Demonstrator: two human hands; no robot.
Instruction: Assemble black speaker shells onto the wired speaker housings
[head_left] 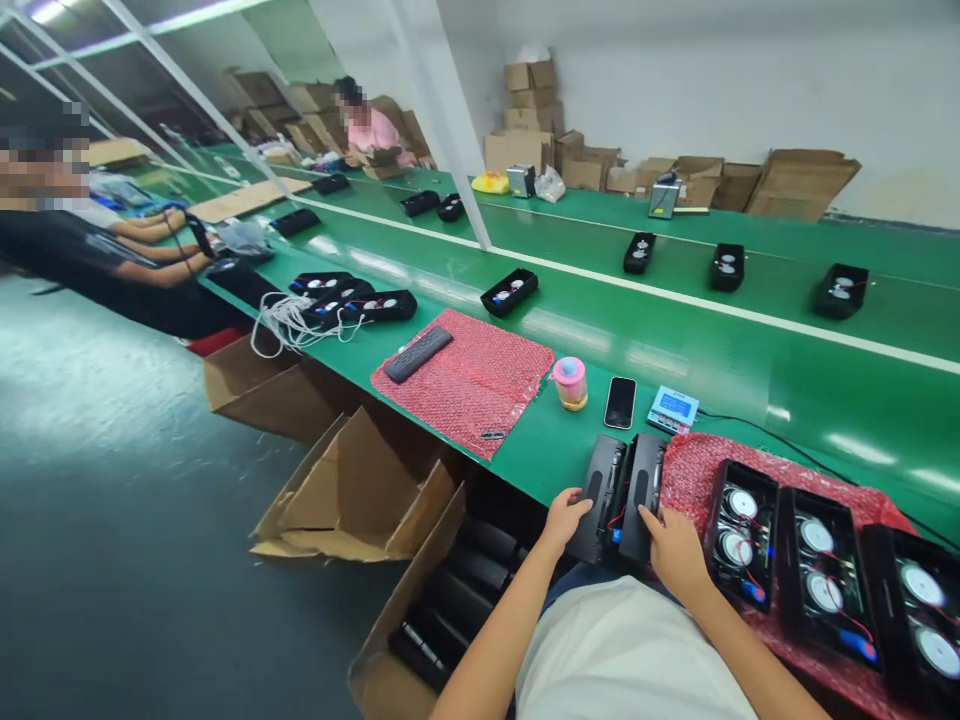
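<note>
Toward four o'clock in view, the left grip (568, 518) pinches the left black casing (602, 482) and the right grip (675, 550) the right black casing (643, 475), close together at the counter (529, 475) edge, probably so the red wire (617, 518) between them avoids strain.

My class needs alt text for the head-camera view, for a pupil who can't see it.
A person's bare left hand and right hand hold two long black plastic casing pieces side by side at a green workbench. On the right, three open black plastic boxes with round white discs lie on red bubble wrap.
</note>
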